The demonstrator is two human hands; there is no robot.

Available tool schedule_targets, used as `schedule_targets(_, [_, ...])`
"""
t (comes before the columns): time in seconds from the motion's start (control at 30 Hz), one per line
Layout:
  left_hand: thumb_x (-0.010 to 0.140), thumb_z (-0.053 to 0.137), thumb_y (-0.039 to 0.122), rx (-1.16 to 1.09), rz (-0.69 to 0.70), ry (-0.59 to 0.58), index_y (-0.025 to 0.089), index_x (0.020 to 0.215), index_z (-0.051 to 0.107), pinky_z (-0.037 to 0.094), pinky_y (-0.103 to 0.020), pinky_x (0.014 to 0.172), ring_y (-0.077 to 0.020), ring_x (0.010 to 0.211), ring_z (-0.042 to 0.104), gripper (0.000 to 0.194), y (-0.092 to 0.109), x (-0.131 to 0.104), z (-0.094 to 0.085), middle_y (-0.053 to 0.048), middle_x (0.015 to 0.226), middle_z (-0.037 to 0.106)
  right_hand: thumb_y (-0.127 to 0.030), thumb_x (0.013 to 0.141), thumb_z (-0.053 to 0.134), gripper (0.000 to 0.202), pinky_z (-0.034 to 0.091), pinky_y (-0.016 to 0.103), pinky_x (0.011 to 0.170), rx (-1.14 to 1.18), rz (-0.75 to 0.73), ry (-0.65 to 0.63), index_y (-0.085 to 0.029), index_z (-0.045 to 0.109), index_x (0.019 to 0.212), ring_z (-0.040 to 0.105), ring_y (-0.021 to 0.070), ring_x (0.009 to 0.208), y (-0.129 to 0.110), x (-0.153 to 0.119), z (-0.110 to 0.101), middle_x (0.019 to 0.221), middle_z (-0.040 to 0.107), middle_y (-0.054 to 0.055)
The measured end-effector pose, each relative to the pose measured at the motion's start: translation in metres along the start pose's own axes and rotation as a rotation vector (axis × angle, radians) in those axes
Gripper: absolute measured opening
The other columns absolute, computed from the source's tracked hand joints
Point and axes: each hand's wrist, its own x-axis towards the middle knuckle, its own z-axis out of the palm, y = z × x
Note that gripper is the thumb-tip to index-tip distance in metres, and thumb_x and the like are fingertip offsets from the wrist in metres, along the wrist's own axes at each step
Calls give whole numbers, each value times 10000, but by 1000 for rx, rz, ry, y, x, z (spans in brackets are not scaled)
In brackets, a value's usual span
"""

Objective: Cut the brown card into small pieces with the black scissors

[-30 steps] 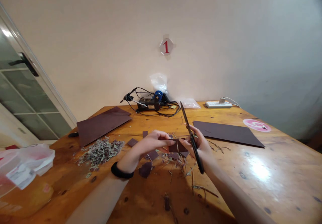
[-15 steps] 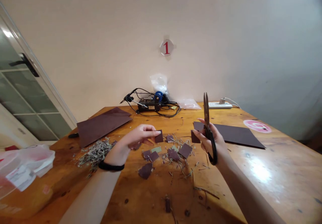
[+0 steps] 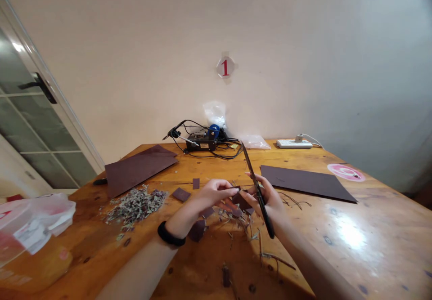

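Near the middle of the table, my left hand [image 3: 216,196] pinches a small dark brown card piece [image 3: 240,198] between thumb and fingers. My right hand [image 3: 272,201] is close beside it, its thumb and fingertips also at the dark card. Scissors [image 3: 254,181] with black handles stay in that right hand, blades pointing up and away. I cannot tell whether one or two pieces are between the hands. Below them lie cut card scraps [image 3: 197,230] and thin dry stems [image 3: 249,230], partly hidden by my fingers.
A heap of dried grey-green plant bits [image 3: 137,208] lies left. Large brown sheets lie at left [image 3: 138,169] and right [image 3: 307,183]. Behind stand a black device with cables [image 3: 200,142] and a white power strip [image 3: 293,144]. A plastic bag [image 3: 40,223] sits at the left edge.
My hands have come together from apart, the left moving right and the right moving left. The scissors have tilted leftward. Two card pieces left of the left hand now show.
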Motion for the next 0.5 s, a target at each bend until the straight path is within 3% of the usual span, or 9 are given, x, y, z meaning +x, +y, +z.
schedule_targets(0.13, [573, 803, 478, -162, 5, 10, 150, 726, 587, 508, -269, 601, -138, 584, 623, 422, -4, 2, 6, -9, 667, 636, -447, 712, 731, 580, 446, 252, 545, -47, -29, 28, -229, 490, 1193, 537, 134, 583, 2, 1, 0, 665, 555, -48])
schedule_targets(0.23, [645, 772, 456, -241, 41, -20, 147, 780, 632, 519, -272, 650, -145, 649, 638, 365, -2, -3, 11, -27, 749, 665, -453, 720, 718, 573, 436, 256, 541, -66, -46, 67, -224, 493, 1195, 528, 136, 590, 0, 0, 1, 673, 547, -45])
schedule_targets(0.5, [686, 742, 419, -208, 73, 102, 152, 822, 656, 523, -288, 673, -195, 743, 667, 312, -3, -6, 12, -54, 813, 700, -478, 707, 718, 545, 488, 308, 642, -47, -52, 112, -227, 521, 1149, 580, 170, 684, 4, 3, 0, 743, 585, -17])
